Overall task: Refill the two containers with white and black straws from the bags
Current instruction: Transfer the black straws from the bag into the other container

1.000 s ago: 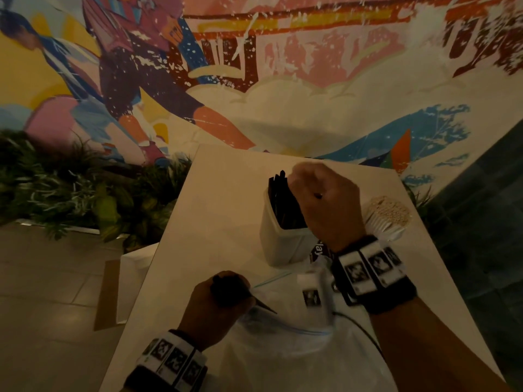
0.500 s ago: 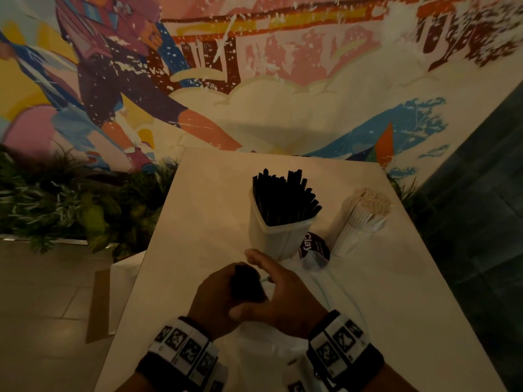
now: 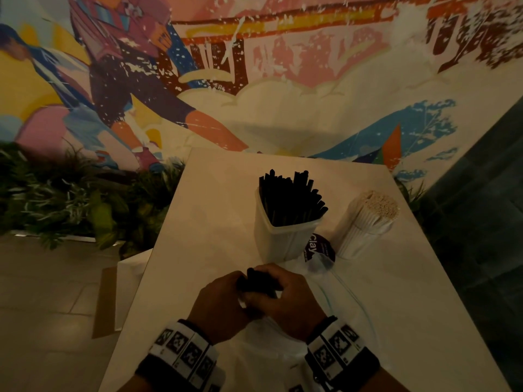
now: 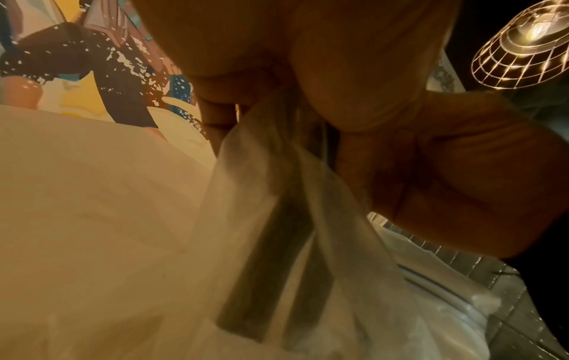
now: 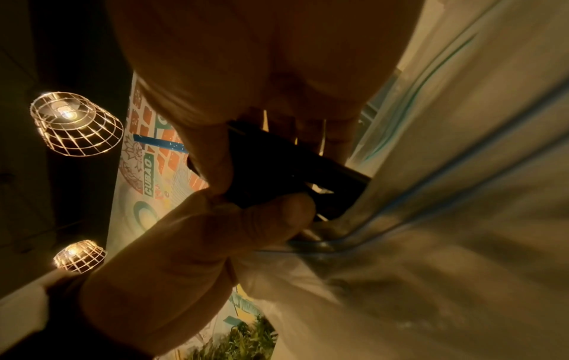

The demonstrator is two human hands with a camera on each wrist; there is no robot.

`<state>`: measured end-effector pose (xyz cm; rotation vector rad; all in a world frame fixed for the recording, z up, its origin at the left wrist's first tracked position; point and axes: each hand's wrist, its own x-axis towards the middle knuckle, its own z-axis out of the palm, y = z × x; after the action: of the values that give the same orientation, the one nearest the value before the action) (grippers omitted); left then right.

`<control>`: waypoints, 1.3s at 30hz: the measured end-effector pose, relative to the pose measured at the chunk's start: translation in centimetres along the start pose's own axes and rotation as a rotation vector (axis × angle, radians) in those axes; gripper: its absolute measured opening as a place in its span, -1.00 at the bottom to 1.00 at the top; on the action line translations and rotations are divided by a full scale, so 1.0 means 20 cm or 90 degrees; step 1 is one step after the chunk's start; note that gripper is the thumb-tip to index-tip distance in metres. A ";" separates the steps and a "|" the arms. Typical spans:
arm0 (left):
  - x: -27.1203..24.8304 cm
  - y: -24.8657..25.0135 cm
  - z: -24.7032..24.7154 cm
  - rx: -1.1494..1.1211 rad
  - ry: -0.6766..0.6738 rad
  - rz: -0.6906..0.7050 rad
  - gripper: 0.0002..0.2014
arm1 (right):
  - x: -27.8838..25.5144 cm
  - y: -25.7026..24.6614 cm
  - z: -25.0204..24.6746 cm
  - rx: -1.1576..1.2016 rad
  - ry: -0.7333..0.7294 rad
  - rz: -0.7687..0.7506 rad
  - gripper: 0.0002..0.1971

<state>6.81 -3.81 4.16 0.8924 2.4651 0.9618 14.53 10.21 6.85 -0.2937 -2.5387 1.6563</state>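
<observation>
Mid-refill of the square container (image 3: 278, 241) on the worktop (image 3: 410, 301), already crowded with black straws. Both hands, left hand (image 3: 219, 302) and right hand (image 3: 293, 299), curled round a black straw bundle (image 3: 259, 281) at the bag (image 3: 336, 309) mouth. Next, likely: lifted clear, stood upright inside. Bundle short, dark, stiff-looking.
</observation>
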 end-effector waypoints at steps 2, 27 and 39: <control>0.00 0.00 0.00 0.000 0.000 -0.001 -0.34 | 0.00 0.00 0.01 0.008 -0.002 -0.001 -0.75; -0.02 0.05 -0.04 0.010 -0.039 0.001 -0.34 | 0.00 0.00 0.04 0.073 -0.043 -0.011 -0.54; -0.03 -0.02 -0.09 0.043 -0.052 0.010 -0.51 | 0.01 0.03 -0.04 0.103 0.202 -0.046 -0.86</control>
<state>6.19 -5.17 5.22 0.9553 2.4371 0.8355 14.54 11.28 6.68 -0.4091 -2.1488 1.6296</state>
